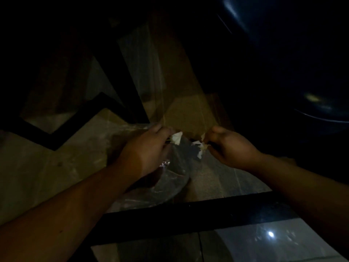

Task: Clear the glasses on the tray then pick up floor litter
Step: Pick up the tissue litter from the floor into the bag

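The scene is very dark. My left hand (149, 150) is closed on a scrap of white paper litter (176, 138) and also holds the rim of a clear plastic bag (170, 184) that hangs below it. My right hand (230, 148) is closed on another crumpled white paper scrap (200, 149) just right of the bag's mouth. The two hands are close together over the tiled floor (56, 167). No tray or glasses are in view.
A brown cardboard box (188, 114) lies on the floor just beyond my hands. Black bands (188, 216) cross the floor tiles near me and at the left. A dark rounded object (302, 53) fills the upper right.
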